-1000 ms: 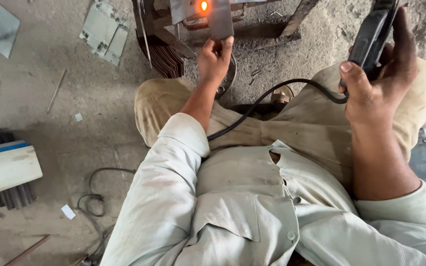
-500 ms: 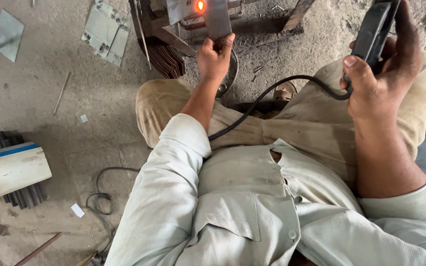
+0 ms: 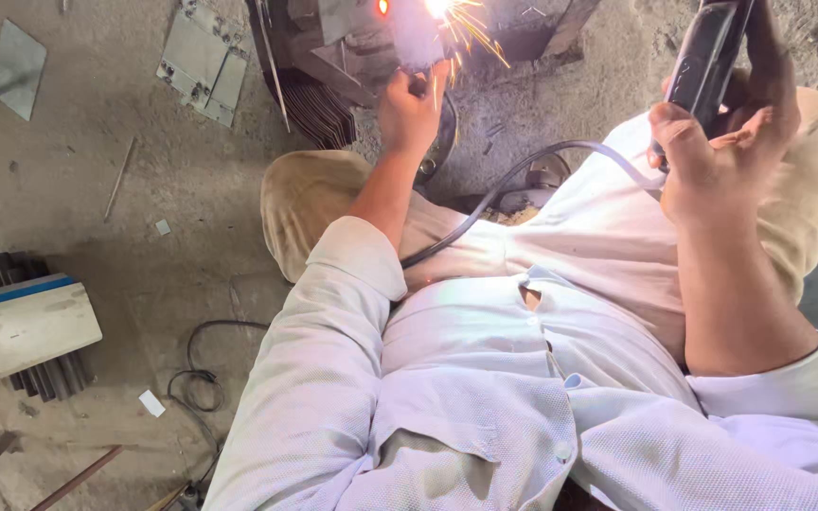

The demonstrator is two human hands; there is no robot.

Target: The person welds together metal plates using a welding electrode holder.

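Metal workshop: welding sparks (image 3: 466,24), scrap plates (image 3: 203,64), dirt floor (image 3: 144,208).

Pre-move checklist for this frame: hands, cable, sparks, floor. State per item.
1. Left hand gripping the metal piece at the sparks: ok.
2. Right hand closed round the black tool: ok.
3. Cable lying across the lap, close to the left forearm: not ok.
4. Hand cover: both hands bare beside sparks: not ok.
5. Contact point of the work: hidden at the frame's top edge: cannot tell.
6. Floor: loose metal plates and rod lying nearby: not ok.
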